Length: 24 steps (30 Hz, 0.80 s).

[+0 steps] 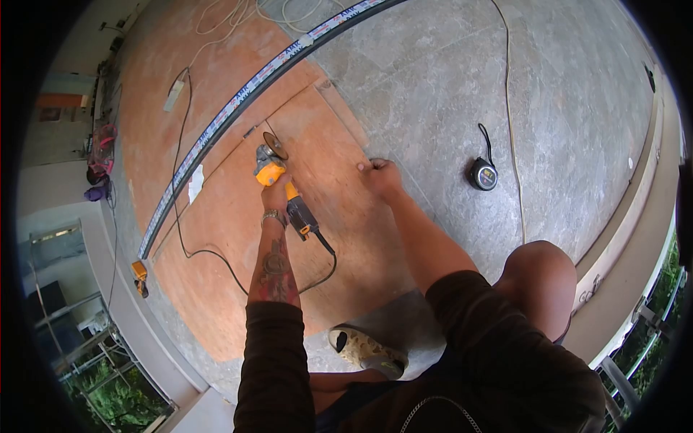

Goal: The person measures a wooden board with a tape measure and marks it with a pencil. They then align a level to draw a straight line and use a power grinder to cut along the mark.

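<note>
Through my head view: reddish board (325, 263) laid on grey tile floor (433, 94), its face scuffed and dusty. The grinder (270, 172) is over the board, disc toward the far side. I have my left hand (275, 193) wrapped round its body, grip closed. My right hand (381, 177) is at the board's right edge, fingers curled; I can't tell whether they pinch anything.

A long printed strip (238, 99) crosses the board and runs onto the tile at its far end. White scrap (195, 183) beside it. Beyond the strip, a pale socket block (174, 95) with a dark cord (178, 155). Right of the board, on bare tile: tape measure (483, 175), loop strap out, a pale cable (514, 144) just beside it. One patterned shoe (367, 351) at the board's near edge.

Room: raised ledge (624, 198) along the right, openings with greenery (119, 393) low on both sides.
</note>
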Tool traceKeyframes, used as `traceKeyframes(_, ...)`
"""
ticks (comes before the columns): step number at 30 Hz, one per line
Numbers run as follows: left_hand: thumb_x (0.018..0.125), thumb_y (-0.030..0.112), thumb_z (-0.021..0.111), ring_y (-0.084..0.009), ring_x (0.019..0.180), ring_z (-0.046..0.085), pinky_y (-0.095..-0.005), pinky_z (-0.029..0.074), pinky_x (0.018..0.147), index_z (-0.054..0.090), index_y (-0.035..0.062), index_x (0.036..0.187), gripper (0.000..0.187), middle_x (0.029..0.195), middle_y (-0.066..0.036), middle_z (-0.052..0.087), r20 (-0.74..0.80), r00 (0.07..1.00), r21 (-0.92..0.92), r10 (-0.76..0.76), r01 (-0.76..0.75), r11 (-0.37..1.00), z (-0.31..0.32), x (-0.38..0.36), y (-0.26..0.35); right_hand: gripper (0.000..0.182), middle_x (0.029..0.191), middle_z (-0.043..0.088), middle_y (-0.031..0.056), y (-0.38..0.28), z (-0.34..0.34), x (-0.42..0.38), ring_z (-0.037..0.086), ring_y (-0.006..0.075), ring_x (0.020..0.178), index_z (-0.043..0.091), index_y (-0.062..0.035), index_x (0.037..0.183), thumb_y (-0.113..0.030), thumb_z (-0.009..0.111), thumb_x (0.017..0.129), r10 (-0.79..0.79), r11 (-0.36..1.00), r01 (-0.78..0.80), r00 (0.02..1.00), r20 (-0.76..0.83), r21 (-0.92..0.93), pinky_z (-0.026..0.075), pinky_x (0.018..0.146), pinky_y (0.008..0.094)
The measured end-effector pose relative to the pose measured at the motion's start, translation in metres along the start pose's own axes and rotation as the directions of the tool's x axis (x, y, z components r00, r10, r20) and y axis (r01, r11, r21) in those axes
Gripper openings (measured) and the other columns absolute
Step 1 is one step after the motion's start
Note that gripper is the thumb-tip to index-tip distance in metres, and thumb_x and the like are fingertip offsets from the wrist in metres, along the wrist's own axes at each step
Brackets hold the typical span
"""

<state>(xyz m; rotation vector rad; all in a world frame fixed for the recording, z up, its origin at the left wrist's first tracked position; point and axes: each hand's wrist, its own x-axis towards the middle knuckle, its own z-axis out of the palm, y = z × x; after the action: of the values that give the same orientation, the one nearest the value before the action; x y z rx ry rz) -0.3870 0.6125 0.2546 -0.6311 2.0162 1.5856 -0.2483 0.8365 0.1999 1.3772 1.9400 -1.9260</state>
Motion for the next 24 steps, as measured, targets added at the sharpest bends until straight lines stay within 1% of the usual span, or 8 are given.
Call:
traceKeyframes(6, 0.084, 0.02, 0.072, -0.0217, 0.061, 0.065, -0.0362, 0.058, 0.055, 0.06, 0.0035, 0.102, 0.027, 0.074, -0.008, 0.063, -0.001, 0.999, -0.013, 0.037, -0.037, 0.999, -0.001, -0.004, -0.007, 0.033, 0.071, 0.069, 0.0134, 0.005, 0.002, 0.003, 0.065, 0.0238, 0.068, 0.076, -0.0023, 0.083, -0.035, 0.076, 0.085, -0.003, 1.0, 0.003, 1.0, 0.012, -0.002, 0.05, 0.069, 0.0381)
traceKeyframes(10, 0.084, 0.02, 0.073, -0.022, 0.061, 0.065, -0.0361, 0.058, 0.055, 0.059, 0.004, 0.104, 0.029, 0.076, -0.008, 0.062, -0.024, 1.0, 0.011, 0.016, -0.016, 1.0, 0.003, -0.021, -0.001, 0.033, 0.071, 0.069, 0.0141, -0.003, -0.003, -0.004, 0.065, 0.0246, 0.068, 0.075, -0.002, 0.083, -0.035, 0.076, 0.085, 0.005, 1.0, -0.005, 1.0, 0.005, 0.001, 0.05, 0.069, 0.0382)
traceKeyframes(14, 0.083, 0.021, 0.073, -0.0222, 0.063, 0.066, -0.0364, 0.059, 0.057, 0.059, 0.004, 0.105, 0.031, 0.079, -0.008, 0.062, 0.001, 0.999, 0.005, 0.051, -0.051, 0.999, -0.001, -0.019, -0.009, 0.033, 0.072, 0.069, 0.0137, 0.0, 0.0, 0.0, 0.064, 0.0246, 0.067, 0.075, -0.0021, 0.082, -0.035, 0.076, 0.085, -0.008, 1.0, 0.008, 1.0, -0.003, -0.014, 0.05, 0.068, 0.0383)
traceKeyframes(16, 0.083, 0.021, 0.073, -0.0222, 0.063, 0.066, -0.0365, 0.059, 0.058, 0.059, 0.004, 0.105, 0.03, 0.08, -0.008, 0.062, 0.01, 0.998, 0.007, 0.059, -0.059, 0.998, -0.002, -0.019, -0.009, 0.031, 0.068, 0.067, 0.0051, -0.004, -0.002, -0.003, 0.059, 0.0137, 0.063, 0.075, -0.0016, 0.083, -0.032, 0.075, 0.088, 0.002, 1.0, -0.003, 1.0, 0.031, 0.011, 0.048, 0.063, 0.0338)
traceKeyframes(20, 0.083, 0.021, 0.072, -0.0222, 0.063, 0.066, -0.0367, 0.06, 0.058, 0.06, 0.0034, 0.107, 0.032, 0.08, -0.007, 0.062, 0.013, 0.999, 0.019, 0.042, -0.042, 0.999, 0.0, -0.016, -0.007, 0.031, 0.068, 0.066, 0.0047, -0.015, -0.009, -0.012, 0.058, 0.0132, 0.062, 0.075, -0.0018, 0.083, -0.032, 0.075, 0.088, -0.017, 0.998, 0.017, 1.0, 0.005, -0.067, 0.048, 0.062, 0.0337)
traceKeyframes(22, 0.084, 0.021, 0.072, -0.0222, 0.063, 0.066, -0.0367, 0.06, 0.058, 0.06, 0.0031, 0.107, 0.032, 0.08, -0.007, 0.062, 0.015, 0.999, 0.023, 0.041, -0.042, 0.999, 0.0, -0.015, -0.007, 0.034, 0.073, 0.07, 0.0143, -0.012, -0.007, -0.01, 0.065, 0.0244, 0.067, 0.075, -0.0017, 0.084, -0.035, 0.077, 0.085, 0.01, 1.0, -0.01, 1.0, 0.014, -0.029, 0.05, 0.068, 0.038)
traceKeyframes(23, 0.084, 0.021, 0.072, -0.0223, 0.064, 0.066, -0.0366, 0.06, 0.058, 0.06, 0.0029, 0.108, 0.033, 0.08, -0.007, 0.062, 0.009, 1.0, 0.022, 0.024, -0.024, 0.999, 0.0, -0.015, -0.006, 0.034, 0.073, 0.07, 0.0143, -0.008, -0.006, -0.007, 0.065, 0.0244, 0.067, 0.075, -0.0017, 0.084, -0.035, 0.077, 0.085, 0.012, 1.0, -0.011, 1.0, 0.012, -0.028, 0.05, 0.068, 0.038)
traceKeyframes(24, 0.083, 0.021, 0.072, -0.0223, 0.064, 0.066, -0.0366, 0.06, 0.058, 0.06, 0.0028, 0.109, 0.033, 0.08, -0.007, 0.062, 0.002, 1.0, 0.021, 0.006, -0.006, 1.0, 0.001, -0.015, -0.006, 0.031, 0.071, 0.068, 0.009, -0.003, -0.003, -0.003, 0.061, 0.0186, 0.064, 0.075, -0.0018, 0.083, -0.033, 0.077, 0.086, 0.003, 1.0, -0.003, 1.0, 0.018, -0.006, 0.049, 0.064, 0.0356)
